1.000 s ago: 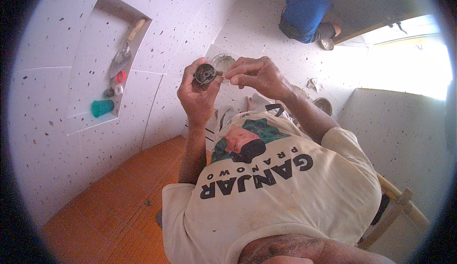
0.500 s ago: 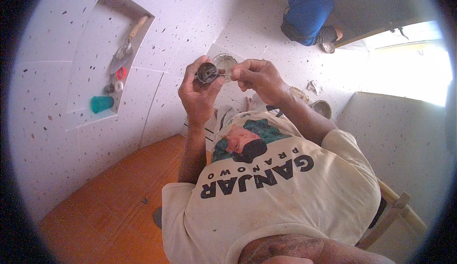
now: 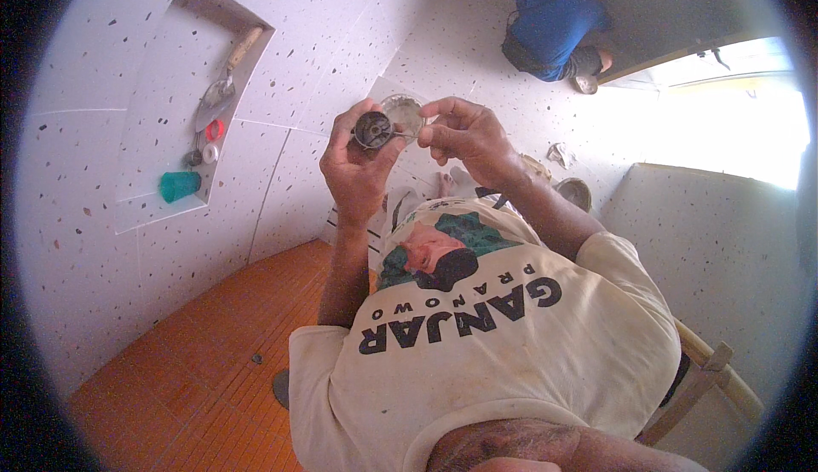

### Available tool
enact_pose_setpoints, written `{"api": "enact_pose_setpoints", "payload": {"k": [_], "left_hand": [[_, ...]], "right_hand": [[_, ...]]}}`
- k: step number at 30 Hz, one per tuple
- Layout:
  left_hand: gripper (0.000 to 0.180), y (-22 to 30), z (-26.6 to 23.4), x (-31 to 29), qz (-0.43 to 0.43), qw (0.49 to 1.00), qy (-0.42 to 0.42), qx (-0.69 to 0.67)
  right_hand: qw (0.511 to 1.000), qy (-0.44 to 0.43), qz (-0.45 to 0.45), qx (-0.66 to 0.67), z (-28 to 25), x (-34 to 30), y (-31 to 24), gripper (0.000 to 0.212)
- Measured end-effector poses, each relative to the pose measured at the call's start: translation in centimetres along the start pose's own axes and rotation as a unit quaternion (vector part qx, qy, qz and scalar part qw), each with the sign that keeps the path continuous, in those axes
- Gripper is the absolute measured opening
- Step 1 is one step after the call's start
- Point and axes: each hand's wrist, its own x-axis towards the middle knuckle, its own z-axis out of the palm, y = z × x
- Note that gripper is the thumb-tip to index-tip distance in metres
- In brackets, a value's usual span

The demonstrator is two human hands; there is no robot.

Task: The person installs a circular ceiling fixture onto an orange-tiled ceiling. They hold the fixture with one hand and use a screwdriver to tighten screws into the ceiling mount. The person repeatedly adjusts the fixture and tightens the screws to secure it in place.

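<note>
Left hand [image 3: 356, 174] around dark round part [image 3: 373, 130], right hand [image 3: 477, 144] wider than before.

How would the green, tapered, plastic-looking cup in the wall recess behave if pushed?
The green cup is probably light, because its wall looks like plastic. It may tip, since its lower end looks narrower than its rim. Once tipped, its round shape could let it roll.

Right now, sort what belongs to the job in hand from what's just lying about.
In the job, it seems:
dark round part, in the left hand
thin piece, at the right hand

Apparently just lying about:
trowel, red ring, white ring and green cup, in the wall niche
crumpled scrap, on the floor
</note>
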Motion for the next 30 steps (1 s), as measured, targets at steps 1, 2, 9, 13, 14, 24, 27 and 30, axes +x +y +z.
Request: {"api": "enact_pose_setpoints", "payload": {"k": [1,2,9,13,14,24,27,30], "left_hand": [[0.056,-0.2,-0.1,0.1,0.004,1.000,0.000,0.003],[0.056,-0.3,-0.1,0.2,0.009,1.000,0.000,0.005],[0.055,-0.6,-0.5,0.4,0.019,1.000,0.014,0.016],[0.054,-0.7,-0.8,0.5,0.020,1.000,0.017,0.011],[0.054,-0.7,-0.9,0.5,0.018,1.000,0.017,0.007],[0.052,-0.3,-1.1,0.7,0.055,0.997,0.028,0.046],[0.052,0.0,-1.0,0.7,0.059,0.996,0.033,0.056],[0.051,-0.1,-1.3,0.8,0.064,0.995,0.037,0.067]], "right_hand": [[0.999,0.012,-0.021,-0.020,0.1,-0.1,-0.1,0.019],[0.998,0.025,-0.042,-0.041,0.3,-0.2,-0.2,0.020],[0.975,0.048,-0.111,-0.186,1.1,-0.6,-0.3,0.020],[0.939,0.019,-0.233,-0.254,0.8,-0.3,-0.1,0.015],[0.914,0.013,-0.278,-0.295,0.7,0.1,0.1,0.014],[0.972,-0.002,-0.134,-0.192,1.3,0.5,0.3,0.016],[0.999,-0.049,0.017,0.016,1.1,0.9,0.1,0.020],[0.988,-0.052,0.084,0.120,1.1,1.4,0.7,0.022]]}}
